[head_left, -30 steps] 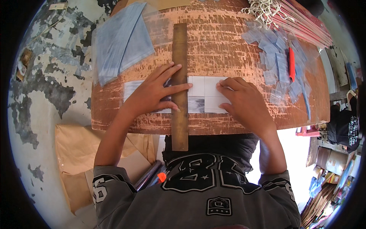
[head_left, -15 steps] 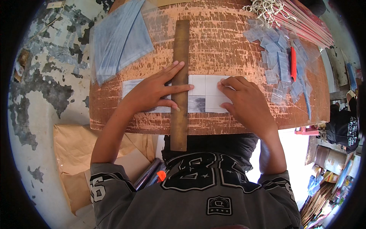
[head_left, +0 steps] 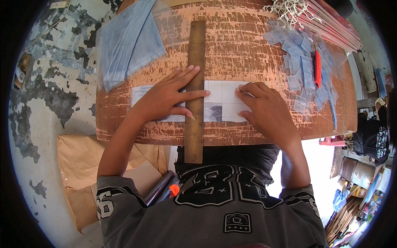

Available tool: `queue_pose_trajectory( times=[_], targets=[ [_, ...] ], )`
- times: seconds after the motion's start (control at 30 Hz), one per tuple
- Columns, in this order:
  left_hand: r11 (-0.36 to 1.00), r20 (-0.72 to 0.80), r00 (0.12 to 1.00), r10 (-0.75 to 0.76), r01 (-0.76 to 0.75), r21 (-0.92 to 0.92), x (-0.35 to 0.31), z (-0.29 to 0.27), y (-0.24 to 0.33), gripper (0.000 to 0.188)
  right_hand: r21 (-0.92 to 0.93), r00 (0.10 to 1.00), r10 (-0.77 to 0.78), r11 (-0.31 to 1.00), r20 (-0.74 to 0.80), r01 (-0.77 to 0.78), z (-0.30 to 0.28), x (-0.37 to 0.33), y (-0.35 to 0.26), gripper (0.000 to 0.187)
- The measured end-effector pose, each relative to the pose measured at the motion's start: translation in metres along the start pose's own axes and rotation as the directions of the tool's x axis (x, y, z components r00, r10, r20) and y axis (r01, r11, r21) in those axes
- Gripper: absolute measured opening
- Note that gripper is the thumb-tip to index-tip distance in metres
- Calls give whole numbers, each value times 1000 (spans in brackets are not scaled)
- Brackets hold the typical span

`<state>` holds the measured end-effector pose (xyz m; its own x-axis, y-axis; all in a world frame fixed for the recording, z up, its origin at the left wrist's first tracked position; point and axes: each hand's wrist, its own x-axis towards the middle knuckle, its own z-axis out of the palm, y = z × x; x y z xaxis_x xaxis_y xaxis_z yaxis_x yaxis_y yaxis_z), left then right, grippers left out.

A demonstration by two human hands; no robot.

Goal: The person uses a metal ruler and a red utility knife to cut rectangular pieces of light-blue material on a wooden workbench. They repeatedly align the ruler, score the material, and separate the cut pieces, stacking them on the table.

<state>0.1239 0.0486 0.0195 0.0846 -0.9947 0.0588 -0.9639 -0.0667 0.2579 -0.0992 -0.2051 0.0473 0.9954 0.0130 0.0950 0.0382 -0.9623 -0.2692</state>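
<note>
A long brown ruler lies across a worn reddish-brown table, running from its far part over the near edge. Under the ruler lies a white sheet marked into small rectangles. My left hand lies flat with spread fingers, pressing the ruler down onto the sheet. My right hand rests on the sheet's right end, fingertips curled down on the paper; I cannot see anything held in it.
A stack of clear plastic sheets lies at the table's far left. Several small plastic bags and a red cutter lie at the right, with thin sticks and white string beyond. Brown cardboard lies on the floor at left.
Both hands stay pressed in place on the ruler and the sheet; my right hand has shifted slightly on the paper.
</note>
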Motion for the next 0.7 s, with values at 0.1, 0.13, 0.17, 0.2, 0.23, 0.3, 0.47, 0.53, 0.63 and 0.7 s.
queue_pose_trajectory(
  times=[0.1,0.13,0.17,0.2,0.23,0.3,0.47,0.53,0.63,0.7],
  targets=[
    [1000,-2,1000,-7,7,1,-1,1,0,77,0,1000,1,1000,0,-1,-1,0,-1,47],
    [1000,-3,1000,-11,11,0,-1,1,0,77,-1,1000,3,1000,2,-3,-1,0,-1,47],
    [1000,-1,1000,-12,12,-3,-1,1,0,77,-2,1000,5,1000,3,-5,-1,0,-1,47],
    [1000,1,1000,-14,14,-6,0,0,1,77,-3,1000,6,1000,5,-6,-1,0,-1,47],
    [1000,3,1000,-15,15,-9,0,0,1,77,-6,1000,9,1000,6,-9,-1,0,-1,47],
    [1000,10,1000,-16,16,-15,1,-1,1,78,-10,1000,13,1000,10,-12,-1,0,-1,47],
    [1000,18,1000,-25,25,6,-1,0,0,77,-10,1000,11,1000,12,-11,-2,0,-2,46],
    [999,31,999,-38,38,6,0,-1,1,76,-5,1000,9,1000,11,-9,-2,0,-1,47],
    [998,38,998,-49,48,36,-1,-1,2,75,4,1000,5,1000,9,-5,-1,0,0,47],
    [998,39,998,-57,56,27,-1,-1,3,75,5,1000,5,1000,3,-5,-2,0,-1,47]
  ],
)
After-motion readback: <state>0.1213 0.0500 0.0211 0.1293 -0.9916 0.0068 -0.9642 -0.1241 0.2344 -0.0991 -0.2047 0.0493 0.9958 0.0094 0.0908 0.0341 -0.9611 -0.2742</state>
